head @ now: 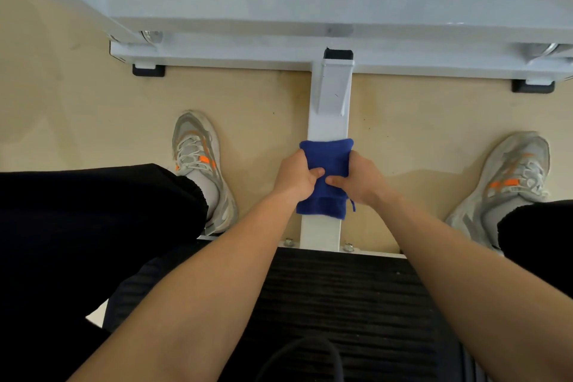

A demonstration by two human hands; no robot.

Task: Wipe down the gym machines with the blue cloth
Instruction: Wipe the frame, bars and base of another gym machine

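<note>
A folded blue cloth [325,158] is draped over the white centre beam [329,115] of a gym machine, low between my feet. My left hand [296,175] grips the cloth's left side, thumb on top. My right hand [356,178] grips its right side, thumb meeting the left one at the middle. The cloth wraps around the beam, and my fingers are hidden beneath it. A loose thread hangs off the cloth's lower right corner.
A white cross frame [310,15] with black rubber feet [148,70] runs across the top. A black ribbed seat pad [341,295] lies under my arms. My grey and orange shoes [198,158] [508,177] stand on the beige floor on either side.
</note>
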